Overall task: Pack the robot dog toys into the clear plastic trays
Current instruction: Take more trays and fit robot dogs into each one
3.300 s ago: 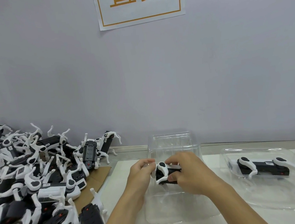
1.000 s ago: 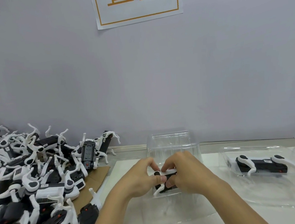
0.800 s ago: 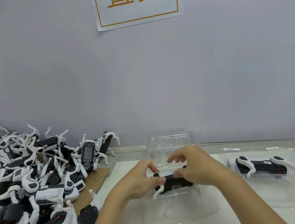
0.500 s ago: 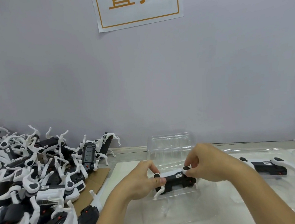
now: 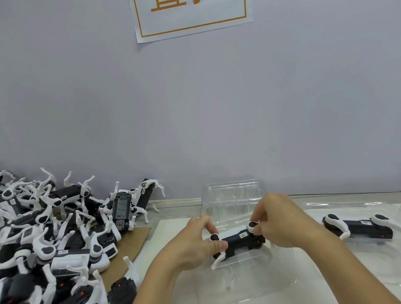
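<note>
A robot dog toy (image 5: 237, 241), black in the body with white legs, lies lengthwise between our two hands, low over the open clear plastic tray (image 5: 238, 278) at the near centre of the counter (image 5: 167, 228). Our left hand (image 5: 192, 246) pinches the toy's left end, thumb and forefinger curled beside a round black-capped joint, one white leg hanging below the grip. Our right hand (image 5: 279, 224) holds the right end, fingertips (image 5: 257, 230) closed on the matching joint. We cannot tell whether the body already touches the tray's moulded floor. The tray's far half (image 5: 232, 197) stands up behind our hands, near the wall (image 5: 215, 114).

To the right, a second robot dog toy (image 5: 359, 229) lies flat in another clear tray (image 5: 343, 209), legs folded along its body, well apart from our hands. At the left, a pile of loose robot dog toys (image 5: 45, 236) covers the counter from near to far, legs pointing every way, partly resting on a sheet of brown cardboard (image 5: 134, 241). One black toy (image 5: 122, 299) lies at the near edge of the pile, just beside our left forearm.

High on the wall hangs a white paper sign (image 5: 190, 8) with an orange border and orange characters, cut off by the frame's top.
</note>
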A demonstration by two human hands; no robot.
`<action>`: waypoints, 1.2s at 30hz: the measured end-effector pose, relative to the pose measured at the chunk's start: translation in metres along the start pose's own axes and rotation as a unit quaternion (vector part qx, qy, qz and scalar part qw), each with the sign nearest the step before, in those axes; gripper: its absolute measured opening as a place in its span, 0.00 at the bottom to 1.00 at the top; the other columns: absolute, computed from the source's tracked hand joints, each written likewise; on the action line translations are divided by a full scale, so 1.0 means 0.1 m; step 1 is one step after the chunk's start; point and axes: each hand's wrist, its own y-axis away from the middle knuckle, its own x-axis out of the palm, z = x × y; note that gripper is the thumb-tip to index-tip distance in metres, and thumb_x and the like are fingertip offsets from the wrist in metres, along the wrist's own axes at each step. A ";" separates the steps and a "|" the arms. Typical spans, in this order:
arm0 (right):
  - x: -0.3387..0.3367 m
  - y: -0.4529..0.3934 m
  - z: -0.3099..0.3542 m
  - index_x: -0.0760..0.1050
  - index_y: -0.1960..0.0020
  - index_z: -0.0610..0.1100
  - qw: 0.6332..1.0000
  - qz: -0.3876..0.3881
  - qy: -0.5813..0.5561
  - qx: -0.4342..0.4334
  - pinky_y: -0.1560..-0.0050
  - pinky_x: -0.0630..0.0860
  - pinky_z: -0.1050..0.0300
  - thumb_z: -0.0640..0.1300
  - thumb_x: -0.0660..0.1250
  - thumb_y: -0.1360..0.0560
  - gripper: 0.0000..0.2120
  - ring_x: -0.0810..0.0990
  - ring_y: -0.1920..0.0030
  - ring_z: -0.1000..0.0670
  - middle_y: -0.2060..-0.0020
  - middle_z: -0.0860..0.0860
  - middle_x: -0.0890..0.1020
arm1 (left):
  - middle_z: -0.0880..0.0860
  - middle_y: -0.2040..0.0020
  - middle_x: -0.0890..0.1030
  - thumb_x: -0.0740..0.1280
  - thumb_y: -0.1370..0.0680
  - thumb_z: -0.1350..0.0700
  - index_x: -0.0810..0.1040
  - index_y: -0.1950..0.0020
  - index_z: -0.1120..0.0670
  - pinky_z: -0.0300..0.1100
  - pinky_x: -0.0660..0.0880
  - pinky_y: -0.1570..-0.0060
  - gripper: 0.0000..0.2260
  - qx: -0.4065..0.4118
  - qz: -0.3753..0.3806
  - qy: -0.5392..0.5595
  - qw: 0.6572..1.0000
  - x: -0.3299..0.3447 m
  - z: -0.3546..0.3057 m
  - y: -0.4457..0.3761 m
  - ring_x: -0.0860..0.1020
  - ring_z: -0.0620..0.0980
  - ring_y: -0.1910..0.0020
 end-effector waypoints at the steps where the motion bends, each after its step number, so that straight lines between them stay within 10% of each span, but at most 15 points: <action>1: 0.01 0.00 -0.01 0.85 0.53 0.46 1.000 0.001 0.000 0.003 0.71 0.69 0.67 0.44 0.74 0.26 0.03 0.77 0.70 0.56 0.63 0.52 0.82 | 0.43 0.34 0.69 0.70 0.23 0.45 0.70 0.50 0.46 0.41 0.67 0.46 0.10 0.001 0.000 -0.001 1.000 0.00 -0.01 0.00 0.71 0.46 0.38; 23: 0.02 0.00 -0.04 0.78 0.57 0.51 0.998 0.028 0.034 0.035 0.71 0.70 0.65 0.48 0.77 0.29 0.07 0.80 0.64 0.52 0.51 0.50 0.79 | 0.42 0.46 0.76 0.72 0.25 0.47 0.75 0.57 0.51 0.32 0.66 0.57 0.10 -0.007 -0.134 0.077 0.988 0.20 -0.03 -0.07 0.74 0.41 0.46; 31: 0.10 0.05 0.11 0.72 0.38 0.58 0.997 -0.012 0.059 -0.045 0.36 0.67 0.52 0.54 0.67 0.24 0.15 0.72 0.41 0.53 0.52 0.59 0.71 | 0.46 0.46 0.79 0.68 0.21 0.49 0.73 0.47 0.48 0.34 0.69 0.58 0.06 -0.019 -0.197 0.198 0.960 0.23 0.02 -0.11 0.80 0.41 0.55; 36: 0.38 0.10 0.37 0.73 0.39 0.62 0.992 0.017 -0.053 -0.116 0.36 0.64 0.51 0.62 0.65 0.25 0.15 0.70 0.41 0.57 0.48 0.60 0.73 | 0.48 0.49 0.82 0.66 0.20 0.54 0.80 0.51 0.52 0.40 0.73 0.52 0.04 -0.071 -0.188 0.328 0.923 0.26 0.09 -0.18 0.78 0.46 0.46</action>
